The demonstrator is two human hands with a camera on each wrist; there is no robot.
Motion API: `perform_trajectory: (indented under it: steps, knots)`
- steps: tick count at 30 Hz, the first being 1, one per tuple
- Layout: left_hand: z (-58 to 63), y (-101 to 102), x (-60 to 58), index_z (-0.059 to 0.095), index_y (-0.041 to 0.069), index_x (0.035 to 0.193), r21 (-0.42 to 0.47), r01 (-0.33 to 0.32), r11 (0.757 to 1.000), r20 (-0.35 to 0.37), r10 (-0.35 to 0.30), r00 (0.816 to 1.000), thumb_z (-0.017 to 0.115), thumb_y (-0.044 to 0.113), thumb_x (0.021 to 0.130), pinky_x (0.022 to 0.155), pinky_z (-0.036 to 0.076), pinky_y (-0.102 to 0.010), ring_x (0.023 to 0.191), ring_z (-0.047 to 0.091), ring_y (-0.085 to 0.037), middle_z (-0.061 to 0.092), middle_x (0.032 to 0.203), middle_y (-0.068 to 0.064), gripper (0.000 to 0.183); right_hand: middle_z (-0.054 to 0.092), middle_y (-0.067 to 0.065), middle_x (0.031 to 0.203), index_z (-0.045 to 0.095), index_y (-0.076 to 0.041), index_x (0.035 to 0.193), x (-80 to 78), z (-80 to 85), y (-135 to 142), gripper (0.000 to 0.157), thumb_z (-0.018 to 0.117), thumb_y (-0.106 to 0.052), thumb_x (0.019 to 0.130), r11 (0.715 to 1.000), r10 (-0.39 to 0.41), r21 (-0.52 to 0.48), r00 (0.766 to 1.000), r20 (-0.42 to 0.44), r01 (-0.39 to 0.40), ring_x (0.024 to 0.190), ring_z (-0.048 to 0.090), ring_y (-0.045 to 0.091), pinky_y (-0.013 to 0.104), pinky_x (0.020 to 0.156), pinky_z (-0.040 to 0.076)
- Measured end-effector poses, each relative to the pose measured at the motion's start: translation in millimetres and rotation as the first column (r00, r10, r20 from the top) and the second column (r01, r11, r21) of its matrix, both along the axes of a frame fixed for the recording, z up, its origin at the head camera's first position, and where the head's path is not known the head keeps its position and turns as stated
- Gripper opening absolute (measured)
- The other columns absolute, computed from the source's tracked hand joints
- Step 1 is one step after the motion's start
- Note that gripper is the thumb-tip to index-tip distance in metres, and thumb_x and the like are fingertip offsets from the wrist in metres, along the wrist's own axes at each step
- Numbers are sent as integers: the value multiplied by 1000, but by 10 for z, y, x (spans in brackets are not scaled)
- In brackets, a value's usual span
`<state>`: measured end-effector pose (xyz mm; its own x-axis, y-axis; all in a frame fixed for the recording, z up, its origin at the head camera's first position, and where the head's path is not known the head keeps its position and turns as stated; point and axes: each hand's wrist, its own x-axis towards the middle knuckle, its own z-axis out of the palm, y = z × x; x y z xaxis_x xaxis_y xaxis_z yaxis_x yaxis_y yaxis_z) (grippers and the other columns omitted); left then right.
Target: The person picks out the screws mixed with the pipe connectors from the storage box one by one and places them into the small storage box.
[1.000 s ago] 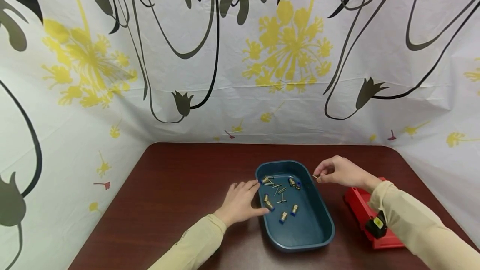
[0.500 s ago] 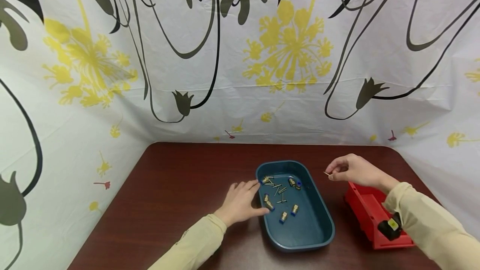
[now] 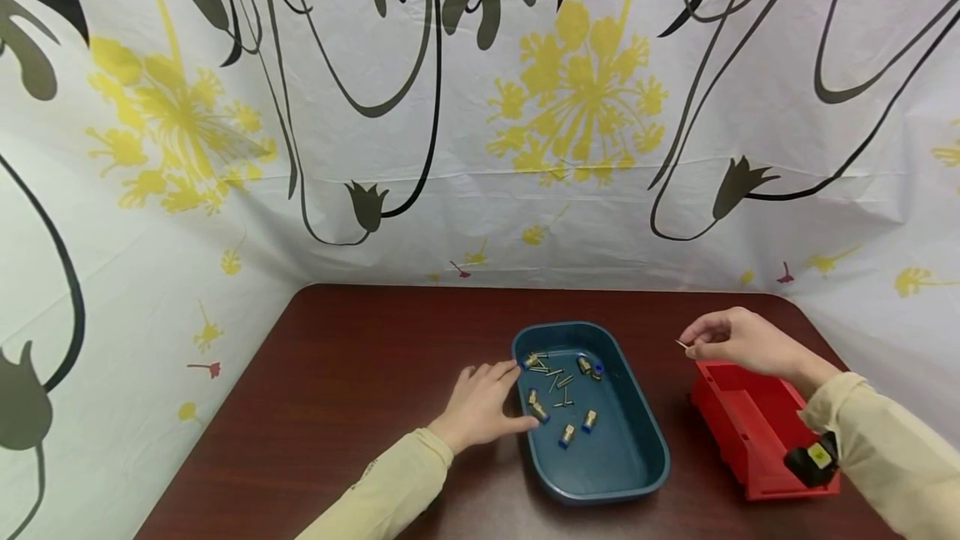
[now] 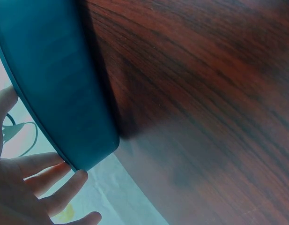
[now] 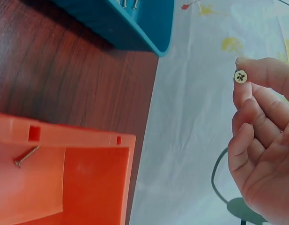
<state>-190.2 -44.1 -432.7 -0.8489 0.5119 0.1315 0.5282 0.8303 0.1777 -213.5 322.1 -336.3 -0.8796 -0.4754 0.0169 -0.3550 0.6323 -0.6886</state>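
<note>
My right hand pinches a screw between thumb and forefinger, above the far end of a red bin. In the right wrist view the screw's cross-slotted head faces the camera. My left hand rests at the left rim of a blue tray, its fingers spread and fairly straight. Inside that tray lie several loose screws and several brass fittings with blue ends, mostly toward the far and left side. One screw lies inside the red bin.
Both containers stand on a dark reddish-brown wooden table, the bin to the right of the tray. A white cloth printed with flowers hangs behind and at the sides. A black wrist camera overlaps the bin's near end.
My right hand, holding the screw, has moved right from beside the tray's rim to over the bin's far end. The left hand and the tray have stayed put.
</note>
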Motion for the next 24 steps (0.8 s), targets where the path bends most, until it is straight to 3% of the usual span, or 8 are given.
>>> perform_trajectory:
  steps: [6, 12, 18, 24]
  knots:
    - [0, 1, -2, 47, 8, 128, 5, 3, 1000, 0, -3, 1000, 55, 62, 73, 88, 31, -49, 110, 44, -23, 44, 129, -4, 78, 64, -3, 81, 64, -6, 94, 21, -37, 118, 13, 62, -13, 82, 998, -39, 49, 997, -72, 42, 71, 58, 12, 26, 62, 46]
    - [14, 5, 8, 48, 7, 127, -1, 5, 1000, 6, -5, 1000, 55, 62, 73, 87, 31, -49, 110, 44, -23, 43, 129, -4, 78, 64, -1, 80, 64, -5, 95, 56, -60, 237, 15, 62, -14, 82, 994, -67, 76, 994, -89, 74, 70, 57, 14, 26, 60, 45]
    - [11, 8, 11, 48, 8, 128, -1, 1, 1000, 6, -1, 1000, 55, 62, 73, 88, 31, -49, 110, 44, -23, 43, 130, -4, 77, 62, -7, 75, 65, -7, 93, 87, -134, 367, 14, 64, -13, 80, 990, -101, 86, 986, -133, 113, 67, 57, 9, 24, 59, 45]
    - [6, 9, 8, 47, 8, 128, 0, -2, 1000, 5, 2, 1000, 55, 62, 73, 88, 31, -49, 110, 44, -23, 43, 130, -4, 77, 62, -5, 73, 64, -6, 91, 112, -198, 484, 13, 63, -14, 81, 991, -114, 64, 988, -106, 121, 68, 58, 9, 24, 59, 44]
